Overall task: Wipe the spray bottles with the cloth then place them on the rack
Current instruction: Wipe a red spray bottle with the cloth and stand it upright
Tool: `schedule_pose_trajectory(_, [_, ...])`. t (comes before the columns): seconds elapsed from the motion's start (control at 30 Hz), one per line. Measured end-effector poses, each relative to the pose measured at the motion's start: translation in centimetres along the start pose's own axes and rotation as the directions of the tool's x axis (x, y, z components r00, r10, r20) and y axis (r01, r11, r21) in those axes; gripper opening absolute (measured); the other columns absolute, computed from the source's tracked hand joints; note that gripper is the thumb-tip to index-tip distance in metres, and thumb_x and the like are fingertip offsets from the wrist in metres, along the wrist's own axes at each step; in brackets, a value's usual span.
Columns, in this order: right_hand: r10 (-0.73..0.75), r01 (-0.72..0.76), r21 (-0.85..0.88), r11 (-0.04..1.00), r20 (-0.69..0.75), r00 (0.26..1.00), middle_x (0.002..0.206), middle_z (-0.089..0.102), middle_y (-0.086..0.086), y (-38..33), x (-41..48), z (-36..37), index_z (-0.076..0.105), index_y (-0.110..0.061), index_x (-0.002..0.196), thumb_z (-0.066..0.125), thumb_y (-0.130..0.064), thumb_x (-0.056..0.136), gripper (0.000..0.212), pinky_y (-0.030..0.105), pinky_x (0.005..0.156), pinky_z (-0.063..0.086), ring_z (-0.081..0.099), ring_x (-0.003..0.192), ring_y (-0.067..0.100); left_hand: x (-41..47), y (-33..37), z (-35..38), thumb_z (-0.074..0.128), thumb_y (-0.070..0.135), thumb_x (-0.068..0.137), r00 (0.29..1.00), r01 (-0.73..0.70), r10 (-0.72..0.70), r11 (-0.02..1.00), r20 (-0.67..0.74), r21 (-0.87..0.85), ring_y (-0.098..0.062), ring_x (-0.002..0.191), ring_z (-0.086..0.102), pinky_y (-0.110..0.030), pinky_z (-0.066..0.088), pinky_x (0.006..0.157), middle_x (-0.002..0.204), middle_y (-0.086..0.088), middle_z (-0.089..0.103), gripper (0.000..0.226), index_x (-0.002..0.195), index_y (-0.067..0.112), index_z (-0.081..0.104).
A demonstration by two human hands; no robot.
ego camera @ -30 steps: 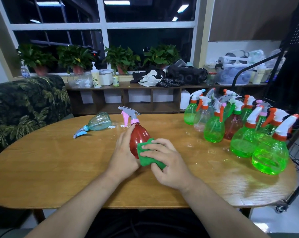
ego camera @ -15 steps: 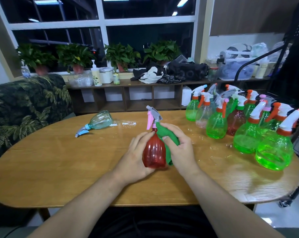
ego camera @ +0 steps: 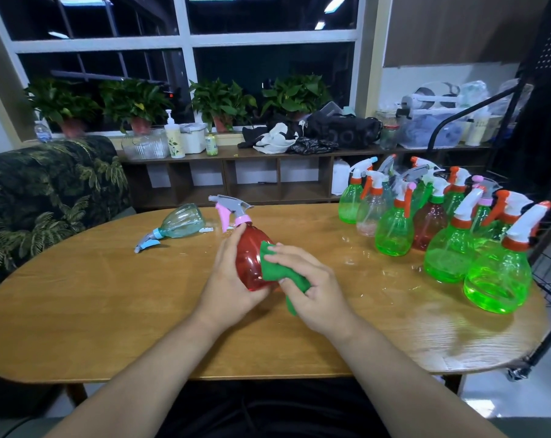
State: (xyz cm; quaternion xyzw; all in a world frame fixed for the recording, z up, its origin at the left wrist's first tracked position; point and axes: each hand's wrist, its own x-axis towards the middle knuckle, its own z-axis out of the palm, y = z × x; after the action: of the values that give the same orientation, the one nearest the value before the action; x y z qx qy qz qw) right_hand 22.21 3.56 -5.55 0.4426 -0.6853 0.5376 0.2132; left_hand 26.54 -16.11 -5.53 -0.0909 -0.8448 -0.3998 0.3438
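A person's left hand (ego camera: 233, 279) grips a red spray bottle (ego camera: 250, 263), tilted, over the middle of the wooden table (ego camera: 110, 295). The right hand (ego camera: 312, 289) clutches a bunched green cloth (ego camera: 277, 270), pressed against the bottle's right side. A thorough wipe likely needs the left hand to turn the bottle while the cloth sweeps from neck to base. The wire rack (ego camera: 549, 273) stands just past the table's right edge.

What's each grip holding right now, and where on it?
The left grip holds the red spray bottle around its body. The right grip holds the green cloth, bunched and pressed against the bottle's side.
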Motion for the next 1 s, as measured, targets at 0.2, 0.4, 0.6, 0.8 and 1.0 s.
schedule_pose_trajectory(0.2, [-0.056, 0.059, -0.075, 0.995, 0.040, 0.998, 0.149, 0.063, -0.002, 0.2, -0.2, 0.0, 0.073, -0.015, 0.135, 0.062, 0.008, 0.093, 0.050, 0.045, 0.122, 0.043, 0.053, 0.146, 0.019, 0.2, -0.6, 0.3, 0.098, 0.025, 0.066, 0.999, 0.050, -0.051, 0.998, -0.016, -0.038, -0.008, 0.149, 0.040, -0.029, 0.037, 0.122, 0.159, 0.007, 0.042, 0.116, 0.162, 0.027, 0.033])
schedule_pose_trajectory(0.4, [0.043, -0.048, -0.067, 0.997, -0.061, 0.997, 0.152, 0.058, -0.005, -0.3, 0.4, 0.0, 0.068, -0.017, 0.143, 0.062, 0.008, 0.098, 0.052, 0.034, 0.121, 0.042, 0.054, 0.144, 0.015, -0.2, -0.1, 0.8, 0.097, 0.020, 0.069, 0.981, -0.149, 0.142, 0.987, 0.129, 0.051, -0.020, 0.151, 0.041, -0.039, 0.037, 0.124, 0.157, -0.007, 0.042, 0.112, 0.161, 0.009, 0.036])
schedule_pose_trajectory(0.6, [0.257, -0.252, 0.056, 0.966, -0.101, 0.961, 0.138, 0.066, -0.014, -0.1, 1.4, 0.1, 0.065, -0.027, 0.145, 0.063, -0.011, 0.107, 0.041, 0.039, 0.116, 0.047, 0.059, 0.136, 0.013, -0.4, 0.3, 0.6, 0.100, 0.031, 0.070, 0.962, -0.201, 0.185, 0.978, 0.199, 0.062, -0.015, 0.153, 0.038, -0.027, 0.031, 0.125, 0.160, -0.005, 0.038, 0.114, 0.161, 0.009, 0.035])
schedule_pose_trajectory(0.8, [0.470, -0.405, 0.401, 0.822, -0.074, 0.880, 0.127, 0.076, -0.005, -0.6, 2.6, -0.1, 0.073, -0.024, 0.132, 0.054, -0.027, 0.113, 0.026, 0.035, 0.107, 0.052, 0.069, 0.123, 0.013, -0.5, 1.2, 0.4, 0.100, 0.033, 0.071, 0.950, -0.239, 0.222, 0.969, 0.218, 0.057, -0.018, 0.153, 0.040, -0.034, 0.034, 0.125, 0.161, -0.004, 0.040, 0.112, 0.161, 0.010, 0.036])
schedule_pose_trajectory(1.0, [0.536, -0.430, 0.536, 0.726, -0.050, 0.842, 0.122, 0.078, 0.002, -0.2, 2.7, -0.4, 0.074, -0.020, 0.129, 0.054, -0.025, 0.113, 0.026, 0.030, 0.096, 0.056, 0.072, 0.114, 0.014, -0.4, 1.7, 0.3, 0.099, 0.045, 0.071, 0.939, -0.227, 0.206, 0.973, 0.277, 0.048, -0.004, 0.149, 0.043, -0.024, 0.034, 0.123, 0.162, 0.010, 0.043, 0.117, 0.164, 0.019, 0.032])
